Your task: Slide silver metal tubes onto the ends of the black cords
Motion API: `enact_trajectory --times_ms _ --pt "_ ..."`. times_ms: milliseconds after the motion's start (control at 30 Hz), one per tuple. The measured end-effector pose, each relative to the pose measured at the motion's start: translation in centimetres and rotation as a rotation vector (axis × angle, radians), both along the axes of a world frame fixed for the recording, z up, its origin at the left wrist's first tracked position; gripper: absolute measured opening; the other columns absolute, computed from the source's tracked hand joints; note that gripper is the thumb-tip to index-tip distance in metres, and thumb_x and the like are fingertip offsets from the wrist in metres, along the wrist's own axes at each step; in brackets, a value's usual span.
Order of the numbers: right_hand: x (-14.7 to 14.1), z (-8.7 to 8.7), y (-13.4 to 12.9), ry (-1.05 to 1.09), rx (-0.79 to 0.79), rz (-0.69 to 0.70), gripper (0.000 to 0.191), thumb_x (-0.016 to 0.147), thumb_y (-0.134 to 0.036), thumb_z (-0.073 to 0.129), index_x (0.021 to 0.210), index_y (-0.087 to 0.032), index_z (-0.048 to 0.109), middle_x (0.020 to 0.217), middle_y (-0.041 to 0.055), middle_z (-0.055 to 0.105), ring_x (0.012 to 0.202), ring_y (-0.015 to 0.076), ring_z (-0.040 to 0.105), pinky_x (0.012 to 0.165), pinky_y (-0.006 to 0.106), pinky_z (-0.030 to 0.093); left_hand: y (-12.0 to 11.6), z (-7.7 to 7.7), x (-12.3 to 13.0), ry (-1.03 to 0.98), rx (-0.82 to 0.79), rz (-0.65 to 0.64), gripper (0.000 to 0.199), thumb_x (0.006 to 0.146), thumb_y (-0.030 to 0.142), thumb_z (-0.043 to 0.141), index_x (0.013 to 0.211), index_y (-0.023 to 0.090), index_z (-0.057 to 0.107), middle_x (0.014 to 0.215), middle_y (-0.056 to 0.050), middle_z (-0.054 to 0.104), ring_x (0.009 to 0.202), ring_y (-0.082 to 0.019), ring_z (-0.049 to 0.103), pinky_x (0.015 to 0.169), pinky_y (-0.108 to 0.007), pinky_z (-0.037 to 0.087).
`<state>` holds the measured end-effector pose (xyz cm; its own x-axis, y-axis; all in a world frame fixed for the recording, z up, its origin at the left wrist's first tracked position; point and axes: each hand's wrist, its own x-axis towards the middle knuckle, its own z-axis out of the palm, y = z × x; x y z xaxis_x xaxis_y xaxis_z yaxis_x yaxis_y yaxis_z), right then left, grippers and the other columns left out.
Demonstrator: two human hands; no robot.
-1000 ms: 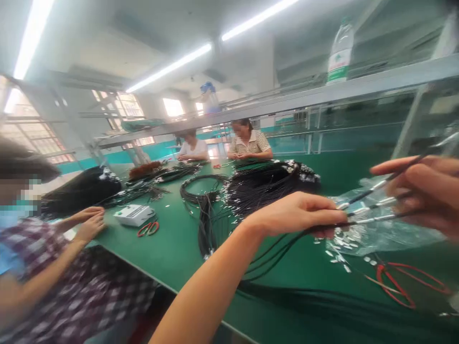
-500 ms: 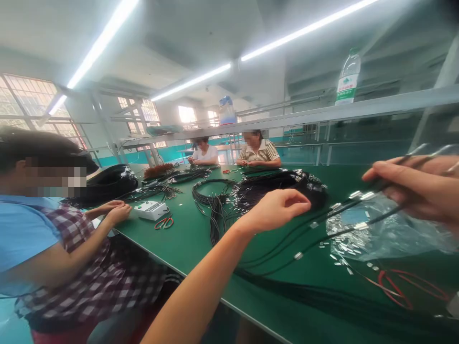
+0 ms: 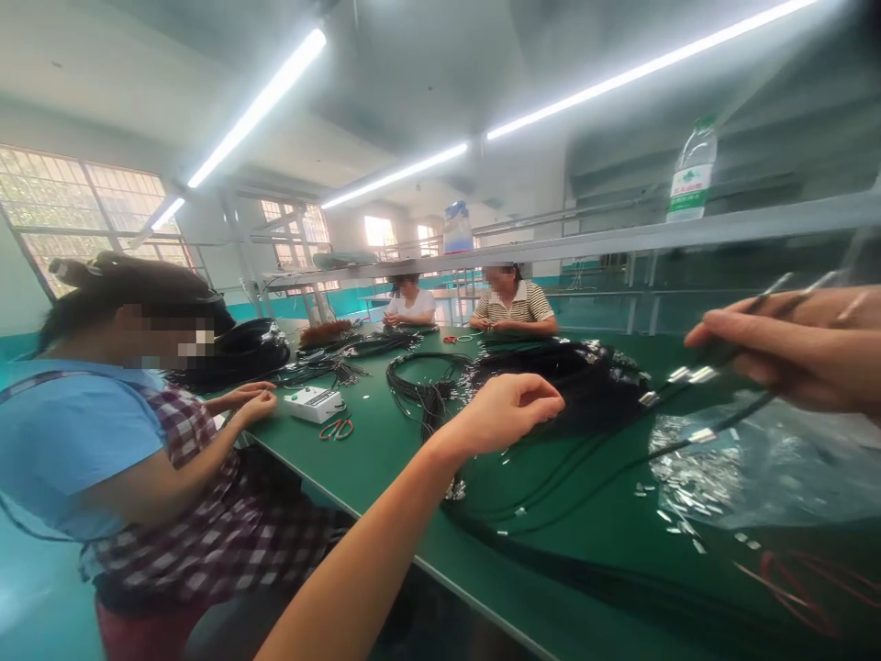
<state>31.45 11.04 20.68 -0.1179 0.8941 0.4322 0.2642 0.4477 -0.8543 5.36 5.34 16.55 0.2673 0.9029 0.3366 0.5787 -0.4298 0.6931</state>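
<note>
My right hand point(image 3: 798, 353) is closed round several black cords point(image 3: 740, 418) at the right. Small silver clips sit on those cords just left of my fingers. My left hand point(image 3: 516, 408) hovers over the green table, its fingers pinched together; whether anything small is between them is hidden. Behind it lies a thick black cord bundle point(image 3: 578, 376) with silver ends. Beneath my right hand is a clear plastic bag point(image 3: 777, 468) with many loose silver clips point(image 3: 695, 473) at its left side.
Red-handled scissors point(image 3: 805, 588) lie blurred at the lower right. A person in a checked apron point(image 3: 227, 542) sits at the left, near a white box point(image 3: 313, 404) and red scissors point(image 3: 337, 429). Two people sit across the table point(image 3: 372, 459). A bottle point(image 3: 690, 179) stands on the shelf.
The view has shifted, so the room and table appear further right and slightly lower. My left hand has moved away from my right hand. My right hand still grips the cords.
</note>
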Motion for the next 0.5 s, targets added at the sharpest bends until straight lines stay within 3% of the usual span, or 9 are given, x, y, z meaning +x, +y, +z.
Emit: enact_trajectory --times_ms 167,300,400,500 --pt "-1.4 1.9 -2.1 0.025 -0.048 0.069 0.063 0.042 -0.075 0.075 0.072 -0.019 0.068 0.055 0.0015 0.044 0.043 0.0093 0.033 0.034 0.022 0.023 -0.1 2.6 2.8 -0.203 0.096 -0.090 0.025 0.089 0.035 0.054 0.097 0.013 0.063 0.087 -0.004 0.063 0.081 -0.013 0.057 0.073 -0.026 0.046" --pt "-0.8 2.3 -2.7 -0.138 -0.013 0.233 0.054 0.061 -0.074 0.068 0.072 -0.021 0.066 0.054 0.0018 0.045 0.043 0.0110 0.035 0.035 0.025 0.027 0.6 4.1 5.2 -0.348 -0.024 -0.378 0.030 0.088 0.040 0.057 0.104 0.015 0.061 0.089 -0.003 0.061 0.083 -0.011 0.055 0.075 -0.024 0.045" --pt "0.0 2.0 -3.0 -0.168 0.019 0.212 0.057 0.062 -0.077 0.063 0.070 -0.021 0.067 0.051 0.0020 0.044 0.041 0.0117 0.034 0.034 0.026 0.026 1.1 4.2 6.0 -0.345 -0.168 -0.536 0.028 0.089 0.042 0.055 0.091 0.015 0.060 0.082 -0.002 0.060 0.075 -0.010 0.057 0.073 -0.024 0.045" --pt "0.1 1.3 -3.4 -0.159 0.091 0.098 0.064 0.052 -0.085 0.061 0.058 -0.021 0.063 0.048 0.0041 0.045 0.038 0.0121 0.034 0.032 0.027 0.025 1.6 3.5 6.1 -0.277 -0.195 -0.561 0.028 0.089 0.043 0.054 0.085 0.015 0.058 0.081 -0.002 0.061 0.075 -0.011 0.059 0.077 -0.026 0.047"
